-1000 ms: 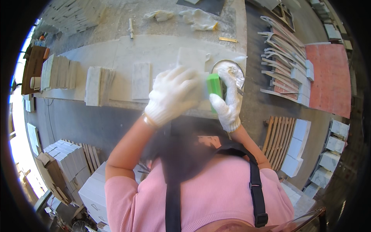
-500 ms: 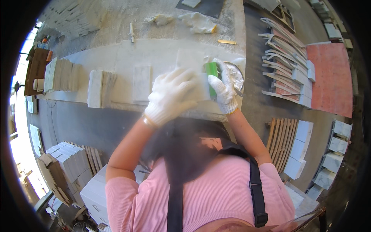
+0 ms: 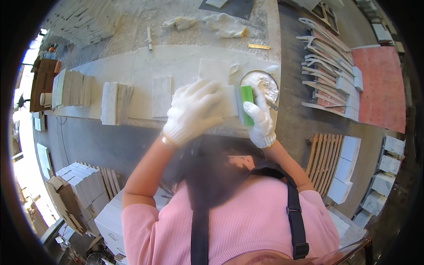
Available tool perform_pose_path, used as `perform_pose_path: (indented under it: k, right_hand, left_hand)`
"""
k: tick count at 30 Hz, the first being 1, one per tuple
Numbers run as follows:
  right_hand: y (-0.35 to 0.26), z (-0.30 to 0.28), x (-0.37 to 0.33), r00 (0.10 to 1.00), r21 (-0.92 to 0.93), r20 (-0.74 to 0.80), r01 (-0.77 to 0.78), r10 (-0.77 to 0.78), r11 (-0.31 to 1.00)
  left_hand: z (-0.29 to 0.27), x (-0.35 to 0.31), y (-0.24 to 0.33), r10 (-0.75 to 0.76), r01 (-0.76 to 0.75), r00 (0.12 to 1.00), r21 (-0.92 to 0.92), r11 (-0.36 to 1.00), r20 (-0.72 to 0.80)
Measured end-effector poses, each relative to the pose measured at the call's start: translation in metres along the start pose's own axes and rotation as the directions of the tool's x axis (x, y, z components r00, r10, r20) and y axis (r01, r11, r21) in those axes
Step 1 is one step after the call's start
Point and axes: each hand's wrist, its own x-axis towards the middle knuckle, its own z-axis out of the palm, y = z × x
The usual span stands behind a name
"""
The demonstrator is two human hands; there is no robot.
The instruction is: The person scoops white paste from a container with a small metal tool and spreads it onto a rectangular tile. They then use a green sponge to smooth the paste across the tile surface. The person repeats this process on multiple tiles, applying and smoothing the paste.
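My right hand (image 3: 260, 119), in a white knitted glove, grips a scraper with a green handle (image 3: 247, 100). Its grey blade (image 3: 241, 106) faces left, at the right edge of a pale marble tile (image 3: 229, 99). My left hand (image 3: 193, 110), gloved the same way, lies over the left part of that tile with its fingers stretched out, slightly blurred. Just beyond my right hand stands a round bowl (image 3: 261, 84) of white paste, partly hidden by the fingers. A thin tool handle shows at its near right rim.
Left of my hands, a single tile (image 3: 162, 96) lies flat and stacked tiles (image 3: 110, 102) stand on edge. Across the work table are loose gloves (image 3: 224, 25) and a yellow strip (image 3: 259, 46). Curved pale strips (image 3: 322, 66) lie on a rack to the right.
My right hand has brought the scraper toward me and a little right, uncovering more of the paste bowl. My left hand stays over the tile, nearly in place.
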Motion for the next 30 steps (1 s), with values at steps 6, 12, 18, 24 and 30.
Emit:
perform_pose_path:
  k: [6, 12, 18, 24, 30]
  right_hand:
    - [0.017, 0.002, 0.008, 0.996, -0.027, -0.066, 0.064, -0.066, 0.998]
    - [0.012, -0.005, 0.001, 1.0, -0.022, -0.027, -0.004, 0.003, 1.0]
    - [0.011, -0.001, 0.002, 0.994, -0.188, 0.005, 0.107, -0.108, 0.976]
    - [0.007, -0.007, 0.01, 0.973, -0.385, 0.067, 0.231, -0.223, 0.894]
    - [0.0, 0.0, 0.009, 0.916, -0.58, 0.121, 0.378, -0.383, 0.721]
  left_hand:
    - [0.002, -0.001, -0.003, 0.011, -0.01, 1.0, -0.025, 1.0, 0.012]
    - [-0.001, 0.0, 0.0, 0.002, -0.002, 1.0, -0.002, 1.0, 0.018]
    - [0.0, 0.0, -0.002, -0.008, 0.009, 1.0, -0.022, 1.0, 0.028]
    - [-0.002, 0.002, 0.002, -0.006, 0.006, 1.0, -0.008, 1.0, 0.025]
    - [0.001, 0.002, -0.002, 0.012, -0.012, 1.0, -0.036, 0.999, 0.024]
